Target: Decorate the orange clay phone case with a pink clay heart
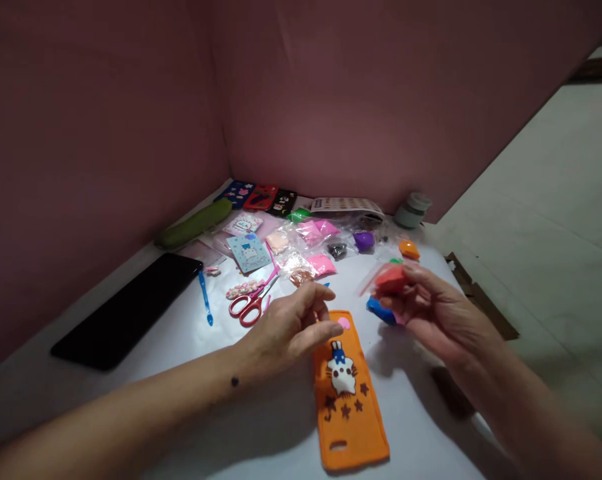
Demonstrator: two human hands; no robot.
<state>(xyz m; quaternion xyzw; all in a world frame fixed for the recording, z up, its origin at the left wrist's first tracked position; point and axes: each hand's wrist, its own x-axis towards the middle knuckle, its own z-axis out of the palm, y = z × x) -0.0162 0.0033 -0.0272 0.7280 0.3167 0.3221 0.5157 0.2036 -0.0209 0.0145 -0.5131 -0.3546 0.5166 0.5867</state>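
Observation:
An orange phone-case shape [353,427] lies on the white table, bearing a white cat figure with a blue bow, dark stars and a pink dot near its top. Over its upper left edge hovers my left hand [293,330], fingers curved and apart, with nothing in them. To the right, my right hand [431,307] is raised above the table and pinches a clear packet of red clay [391,279]. Beneath that packet sits a blue clay packet [381,311], partly hidden by my right hand.
Red-handled scissors [248,310], a blue tool [205,298] and a black slab [131,310] lie left. Behind are a light-blue card [249,253], pink clay packets [321,265], a green cucumber-like object [195,223] and a jar [413,210]. Pink walls stand behind and left.

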